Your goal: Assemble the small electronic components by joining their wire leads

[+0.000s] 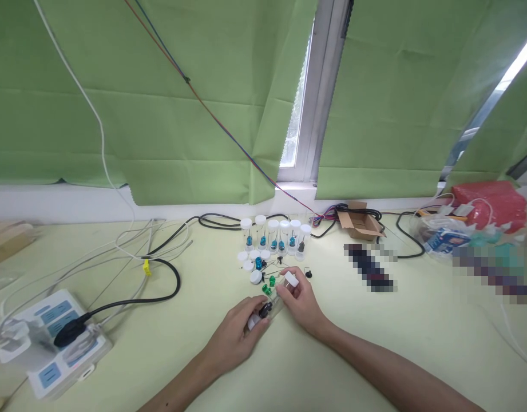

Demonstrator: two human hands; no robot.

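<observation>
Both my hands are closed on one clear plastic tube (277, 304), held at a slant above the table's front half. My left hand (233, 332) grips its lower end, where a white end piece and a black part (265, 309) show. My right hand (304, 303) holds the upper end by the white cap (291, 279); whether the cap is fully seated I cannot tell. Just beyond my fingers lie small green pieces (267, 289), blue pieces (258, 263), black pieces with thin wires, and several loose white caps (255, 277).
Behind these stands a row of upright capped tubes (273, 236) with blue or dark parts inside. A power strip (59, 343) with plugs and tangled cables is at left. An open cardboard box (360, 223), a red bag (490, 206) and a blurred dark patch are at right.
</observation>
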